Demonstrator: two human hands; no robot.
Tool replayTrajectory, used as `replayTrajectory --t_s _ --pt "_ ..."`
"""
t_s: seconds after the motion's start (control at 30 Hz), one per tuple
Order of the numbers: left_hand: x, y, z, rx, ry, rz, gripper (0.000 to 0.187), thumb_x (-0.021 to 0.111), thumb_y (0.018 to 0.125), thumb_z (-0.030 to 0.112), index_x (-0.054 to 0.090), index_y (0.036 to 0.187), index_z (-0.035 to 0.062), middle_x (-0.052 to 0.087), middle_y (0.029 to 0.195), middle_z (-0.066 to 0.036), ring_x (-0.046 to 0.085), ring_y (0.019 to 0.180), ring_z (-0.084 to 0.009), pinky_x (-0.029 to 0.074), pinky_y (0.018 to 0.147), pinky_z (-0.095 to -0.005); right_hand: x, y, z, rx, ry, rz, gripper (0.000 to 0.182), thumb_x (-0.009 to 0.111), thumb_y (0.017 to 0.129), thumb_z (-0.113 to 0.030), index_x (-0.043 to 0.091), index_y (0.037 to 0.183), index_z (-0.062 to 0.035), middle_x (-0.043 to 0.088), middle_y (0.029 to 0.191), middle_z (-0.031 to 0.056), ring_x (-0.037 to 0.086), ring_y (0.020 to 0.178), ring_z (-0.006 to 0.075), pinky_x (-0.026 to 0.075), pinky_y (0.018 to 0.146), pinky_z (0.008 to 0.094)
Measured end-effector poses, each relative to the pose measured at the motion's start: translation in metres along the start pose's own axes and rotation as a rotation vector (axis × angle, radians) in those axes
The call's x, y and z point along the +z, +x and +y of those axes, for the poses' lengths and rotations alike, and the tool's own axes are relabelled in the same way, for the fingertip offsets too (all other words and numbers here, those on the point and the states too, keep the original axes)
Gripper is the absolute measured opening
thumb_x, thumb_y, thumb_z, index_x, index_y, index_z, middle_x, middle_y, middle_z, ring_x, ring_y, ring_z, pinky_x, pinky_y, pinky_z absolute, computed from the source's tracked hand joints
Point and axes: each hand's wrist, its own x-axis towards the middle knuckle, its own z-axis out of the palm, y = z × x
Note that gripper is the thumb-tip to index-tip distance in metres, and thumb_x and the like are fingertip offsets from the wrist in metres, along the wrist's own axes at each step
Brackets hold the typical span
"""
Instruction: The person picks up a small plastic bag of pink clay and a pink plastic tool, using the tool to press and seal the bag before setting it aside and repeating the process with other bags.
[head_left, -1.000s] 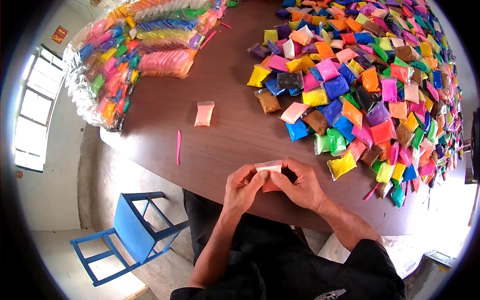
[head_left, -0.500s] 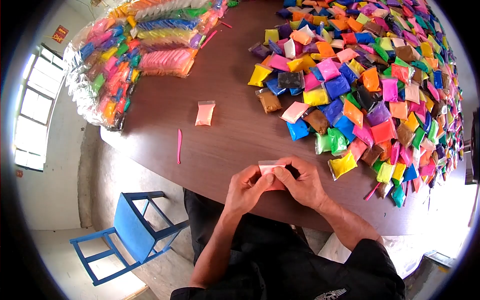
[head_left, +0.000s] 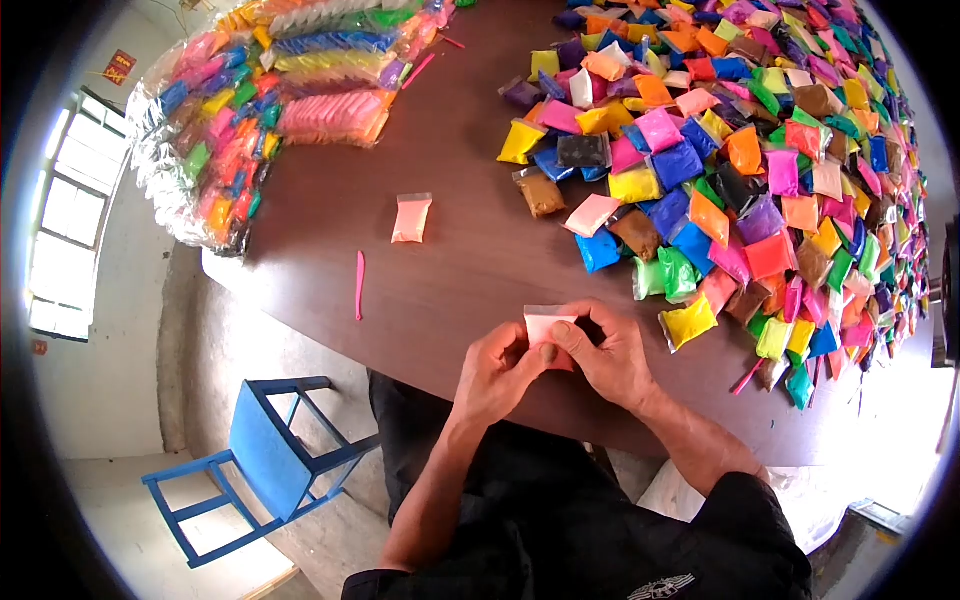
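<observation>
Near the table's front edge I grip a light pink packet (head_left: 546, 322) with a clear top edge. My left hand (head_left: 497, 372) pinches its left side, thumb across the front. From the other side, my right hand (head_left: 606, 352) holds it too, thumb pressed on its face. My fingers hide part of the packet's lower half. Farther up the table lies another pale pink packet (head_left: 411, 218), flat and apart from my hands. A pink plastic stick-like tool (head_left: 360, 285) rests below it.
A large heap of colourful packets (head_left: 690, 190) covers the table's right side. Rows of sorted packets (head_left: 335, 117) and clear plastic bags of packets (head_left: 215, 150) lie at the far left. A blue chair (head_left: 268, 450) stands on the floor to the left.
Both hands have shifted slightly, and more of the packet's top now shows above my thumbs. My hold on it continues. The other things on the table look unmoved.
</observation>
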Motion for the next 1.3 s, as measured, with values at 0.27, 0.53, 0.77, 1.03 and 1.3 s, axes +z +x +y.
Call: replayTrajectory --t_s 0.27,0.53,0.77,1.03,1.3 --pt "-0.010 -0.002 0.010 -0.027 0.103 0.158 0.029 0.080 0.094 0.017 0.071 0.114 -0.0018 0.077 0.090 -0.010 0.071 0.077 -0.0152 0.056 0.070 -0.0295 0.008 -0.005 0.007 0.000 0.202 0.084 0.034 0.072 0.101 -0.009 0.062 0.131 0.0004 0.065 0.111 0.0061 0.065 0.094 0.0101 0.056 0.077 0.0256" --pt "-0.054 -0.001 0.018 0.210 0.792 0.339 0.030 0.080 0.094 0.026 0.073 0.112 0.0030 0.075 0.099 -0.015 0.074 0.089 -0.0342 0.058 0.078 -0.0422 0.008 -0.004 0.007 -0.098 0.018 0.121 0.026 0.072 0.098 -0.004 0.066 0.123 0.0011 0.067 0.111 0.0103 0.068 0.095 0.0136 0.056 0.074 0.0264" --pt "-0.039 0.049 0.025 0.476 0.989 0.381 0.030 0.063 0.105 0.021 0.069 0.128 0.0027 0.064 0.140 -0.019 0.060 0.130 -0.0396 0.048 0.108 -0.0470 0.005 0.000 0.004 -0.202 -0.162 0.114 0.021 0.071 0.096 -0.002 0.068 0.118 0.0003 0.068 0.110 0.0109 0.070 0.094 0.0168 0.056 0.073 0.0280" --pt "-0.020 0.067 -0.002 0.422 1.121 0.297 0.040 0.060 0.108 0.025 0.060 0.144 0.0070 0.051 0.155 -0.018 0.047 0.144 -0.0379 0.033 0.120 -0.0504 0.009 0.000 0.000 -0.154 -0.096 0.097 0.020 0.072 0.095 -0.001 0.068 0.115 -0.0005 0.068 0.106 0.0099 0.069 0.089 0.0158 0.055 0.068 0.0275" --pt "-0.031 0.071 -0.001 0.456 1.069 0.300 0.043 0.061 0.107 0.033 0.063 0.138 0.0039 0.056 0.150 -0.018 0.048 0.143 -0.0369 0.034 0.118 -0.0503 0.005 -0.001 -0.007 -0.155 -0.109 0.079 0.017 0.071 0.095 -0.002 0.069 0.113 -0.0013 0.068 0.101 0.0094 0.068 0.086 0.0163 0.055 0.067 0.0284"
